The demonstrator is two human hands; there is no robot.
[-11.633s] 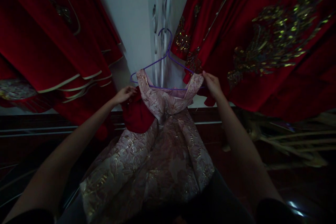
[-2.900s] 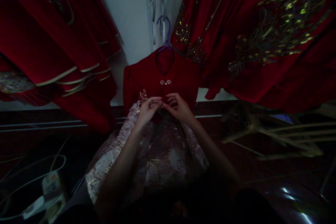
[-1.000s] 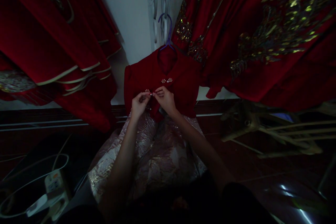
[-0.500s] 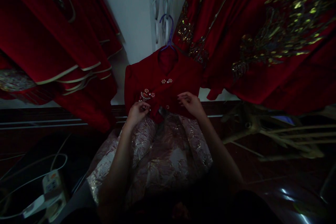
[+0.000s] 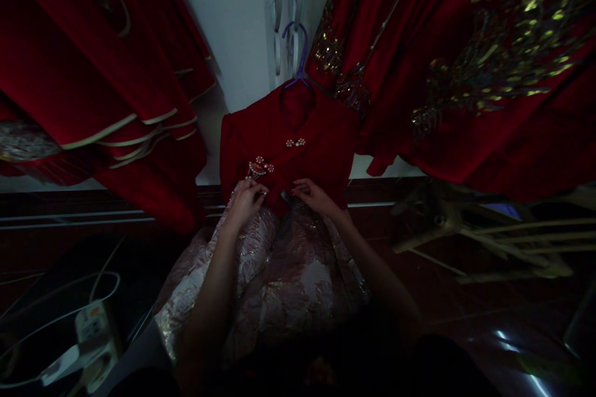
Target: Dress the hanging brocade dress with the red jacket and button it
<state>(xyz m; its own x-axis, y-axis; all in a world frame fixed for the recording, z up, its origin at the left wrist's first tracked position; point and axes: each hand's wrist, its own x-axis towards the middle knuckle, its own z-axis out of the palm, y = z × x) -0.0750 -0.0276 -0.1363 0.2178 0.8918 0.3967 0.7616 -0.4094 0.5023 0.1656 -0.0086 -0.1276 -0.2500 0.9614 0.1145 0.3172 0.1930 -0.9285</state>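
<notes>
White wall [image 5: 233, 25], red gowns [image 5: 93, 62] crowding both sides, left hand [image 5: 245, 201] and right hand [image 5: 317, 196] pinching red jacket [image 5: 321, 149] hem

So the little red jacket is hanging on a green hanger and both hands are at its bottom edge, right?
Not quite. The head view shows the hanger is purple, not green. The little red jacket does hang on it, and the left hand and right hand are both at its bottom edge.
</notes>
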